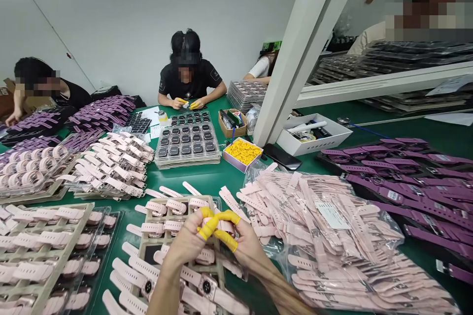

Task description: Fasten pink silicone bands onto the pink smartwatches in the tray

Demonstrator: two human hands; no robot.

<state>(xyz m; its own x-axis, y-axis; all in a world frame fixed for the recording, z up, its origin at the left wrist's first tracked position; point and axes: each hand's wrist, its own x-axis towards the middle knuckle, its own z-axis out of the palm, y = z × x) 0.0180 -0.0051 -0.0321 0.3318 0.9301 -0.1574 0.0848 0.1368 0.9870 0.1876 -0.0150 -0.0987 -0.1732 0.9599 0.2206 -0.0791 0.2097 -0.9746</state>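
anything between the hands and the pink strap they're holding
Only the yellow finger covers, worn on both the left hand and the right hand. Nothing else visible stands between them and the pink strap, though it is partly hidden by the grip.

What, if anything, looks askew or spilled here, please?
Nothing looks clearly spilled, but the pink strap pile right of centre seems untidy: straps cross at various angles, unlike the neater rows in the beige tray at left.
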